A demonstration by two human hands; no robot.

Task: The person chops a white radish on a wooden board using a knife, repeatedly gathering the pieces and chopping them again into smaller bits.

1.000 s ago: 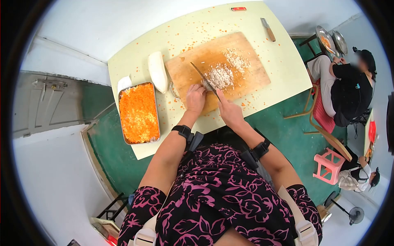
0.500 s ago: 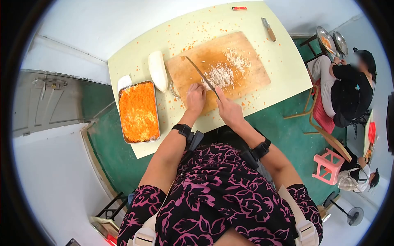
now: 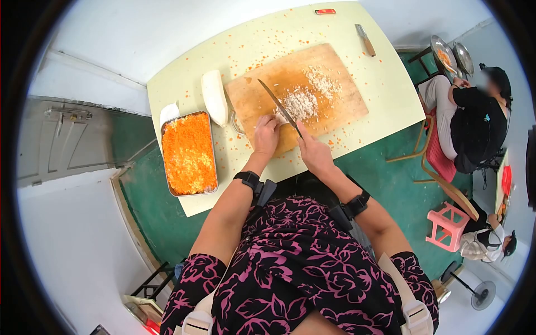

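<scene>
On the wooden cutting board (image 3: 251, 92), my left hand (image 3: 267, 135) is closed with curled fingers on a pale piece of white radish (image 3: 281, 119), mostly hidden by the fingers and blade. My right hand (image 3: 315, 152) grips a large kitchen knife (image 3: 274, 100), its blade slanting away to the upper left beside my left fingertips. Finely chopped white bits (image 3: 301, 104) lie in a pile right of the blade, with more scattered behind. A long peeled white radish (image 3: 214, 97) rests left of the board.
A metal tray (image 3: 214, 151) heaped with chopped orange and yellow bits (image 3: 187, 142) stands at the table's left edge. A small wooden-handled knife (image 3: 366, 42) and a red item (image 3: 325, 12) lie at the far side. Two people sit to the right, near a pink stool (image 3: 446, 226).
The knife blade has shifted slightly right and its tip a little nearer to me. My right hand has moved a touch with it; the left hand stays nearly in place.
</scene>
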